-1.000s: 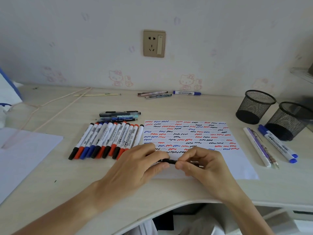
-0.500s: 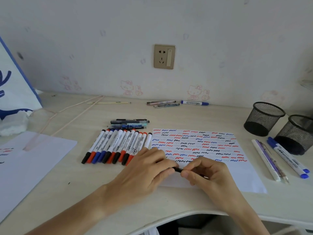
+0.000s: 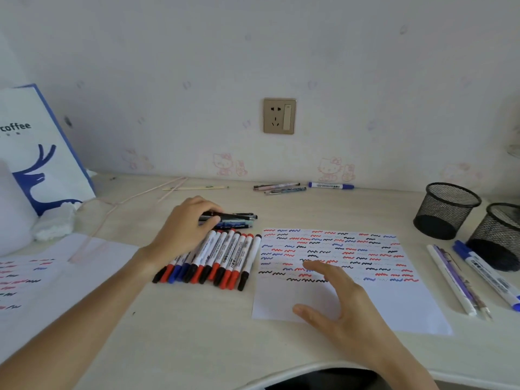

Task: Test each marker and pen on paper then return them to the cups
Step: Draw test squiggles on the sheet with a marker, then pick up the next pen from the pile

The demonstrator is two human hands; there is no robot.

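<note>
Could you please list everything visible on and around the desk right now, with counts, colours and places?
marker row: about a dozen, white with red, blue or black caps, left of the test sheet
test sheet: one, white with squiggles, desk centre
dark pens: a few, black and blue, behind the marker row
mesh cups: two, black, far right
pens by the cups: several, white, purple, blue
pens by the wall: several
second sheet: one, left
paper bag: white and blue, left
wall socket: one, gold
left hand: grips a dark pen
right hand: open, above the test sheet
</note>
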